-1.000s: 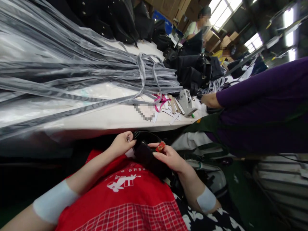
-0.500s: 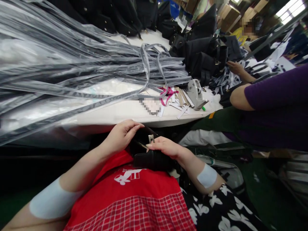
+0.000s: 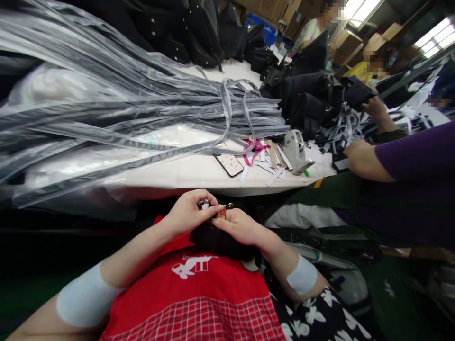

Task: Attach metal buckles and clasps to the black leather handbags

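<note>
A black leather-like bag (image 3: 213, 239) rests on my lap against the red apron, partly covered by my hands. My left hand (image 3: 194, 210) is closed, thumb and finger pinching a small shiny metal clasp (image 3: 222, 211) at the top of the bag. From the other side my right hand (image 3: 241, 226) grips the same clasp, its thumb just below it. Orange-red reflections show on the metal. A small pale glint under my left fingers is too small to name. A round gold stud (image 3: 230, 206) sits just behind my right fingers.
Long plastic-wrapped grey straps (image 3: 149, 106) lie across the white table (image 3: 170, 177). Nearby are a phone (image 3: 229, 163), a pink ribbon (image 3: 253, 150), paper strips and a grey tape dispenser (image 3: 295, 151). Black bags (image 3: 202, 33) stand behind. A purple-sleeved co-worker (image 3: 419, 151) works at right.
My left hand has moved right from the bag's opening onto the clasp beside my right hand. The bag's opening no longer shows. The camera view has shifted slightly, and the co-worker's arm has moved.
</note>
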A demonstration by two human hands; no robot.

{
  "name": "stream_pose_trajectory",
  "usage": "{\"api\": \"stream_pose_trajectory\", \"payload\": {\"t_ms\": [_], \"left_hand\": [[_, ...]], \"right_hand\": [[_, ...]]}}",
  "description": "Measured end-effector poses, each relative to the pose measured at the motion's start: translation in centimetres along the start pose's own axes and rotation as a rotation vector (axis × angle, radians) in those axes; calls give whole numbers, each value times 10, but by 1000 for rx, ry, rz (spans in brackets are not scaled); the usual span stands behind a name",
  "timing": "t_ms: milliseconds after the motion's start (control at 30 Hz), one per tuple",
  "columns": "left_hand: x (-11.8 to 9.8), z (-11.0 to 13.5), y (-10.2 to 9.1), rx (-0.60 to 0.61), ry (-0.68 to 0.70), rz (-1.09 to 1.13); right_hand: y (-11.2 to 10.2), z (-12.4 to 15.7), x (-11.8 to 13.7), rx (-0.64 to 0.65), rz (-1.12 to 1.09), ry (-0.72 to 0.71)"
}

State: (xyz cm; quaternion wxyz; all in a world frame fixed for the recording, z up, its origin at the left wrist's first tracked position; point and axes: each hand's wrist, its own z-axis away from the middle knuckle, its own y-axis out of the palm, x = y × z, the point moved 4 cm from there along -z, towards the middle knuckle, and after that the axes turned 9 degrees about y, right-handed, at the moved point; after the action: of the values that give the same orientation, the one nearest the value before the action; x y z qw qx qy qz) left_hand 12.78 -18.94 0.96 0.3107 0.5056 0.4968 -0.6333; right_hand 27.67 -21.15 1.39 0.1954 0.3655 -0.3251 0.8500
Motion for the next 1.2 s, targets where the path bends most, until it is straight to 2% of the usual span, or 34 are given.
{"api": "stream_pose_trajectory", "payload": {"t_ms": [233, 367, 467, 567, 667, 800, 900, 967, 1033, 1133, 1200], "left_hand": [[5, -4, -3, 86, -95, 200], [2, -6, -5, 131, -89, 226], [-6, -1, -5, 68, -13, 101], [-20, 8, 1, -28, 135, -73], [-29, 15, 12, -38, 270, -147], [-26, 14, 15, -104, 259, -139], [-24, 12, 16, -69, 235, -101], [-24, 12, 16, -36, 245, -79], [-23, 11, 16, -25, 235, -42], [-15, 9, 21, 23, 177, 77], [-10, 8, 27, 89, 137, 202]], "right_hand": [[-3, 6, 10, -90, 217, -13], [-2, 6, 11, -115, 302, 3], [-1, 6, 12, -169, 362, 38], [-2, 7, 12, -262, 439, 100], [-5, 9, 11, -378, 580, 195], [-8, 10, 7, -493, 618, 238], [-10, 9, 0, -492, 513, 220], [-12, 9, -3, -476, 352, 158], [-13, 8, -4, -435, 112, 27], [-11, 5, -6, -273, -341, -170], [-10, 0, -12, -212, -597, -168]]}}
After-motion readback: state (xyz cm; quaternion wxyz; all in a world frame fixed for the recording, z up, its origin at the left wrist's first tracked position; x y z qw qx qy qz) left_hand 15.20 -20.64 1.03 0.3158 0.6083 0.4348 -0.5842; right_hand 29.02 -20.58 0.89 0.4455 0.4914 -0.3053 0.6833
